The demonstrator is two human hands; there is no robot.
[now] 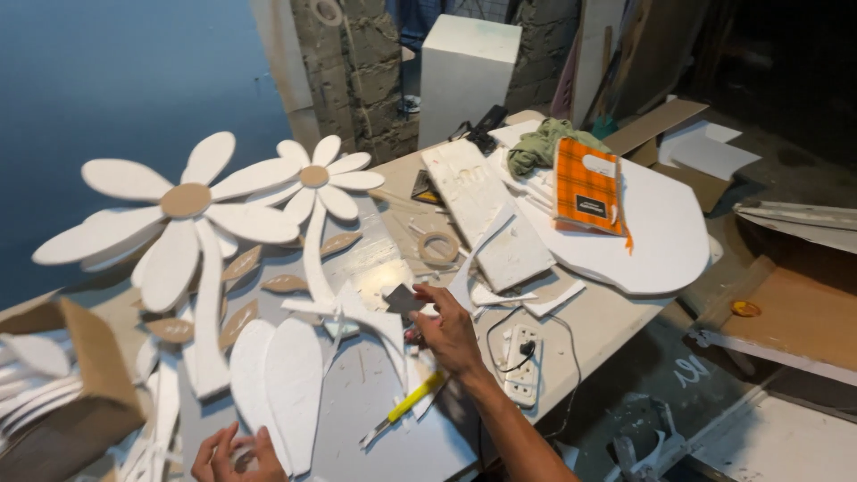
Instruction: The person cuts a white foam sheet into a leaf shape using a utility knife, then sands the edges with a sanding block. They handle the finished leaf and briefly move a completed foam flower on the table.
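Cluttered workshop counter (616,326): the right hand (451,335) pinches a small dark sanding block (403,300) against a white foam cutout (357,312), light, stiff and brittle; grip its stem. Left hand (237,455) presses foam petals (281,388), fingers curled.

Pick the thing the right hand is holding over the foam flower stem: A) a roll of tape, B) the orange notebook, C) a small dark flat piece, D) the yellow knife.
C: the right hand pinches a small dark flat piece above the white foam flower stem.
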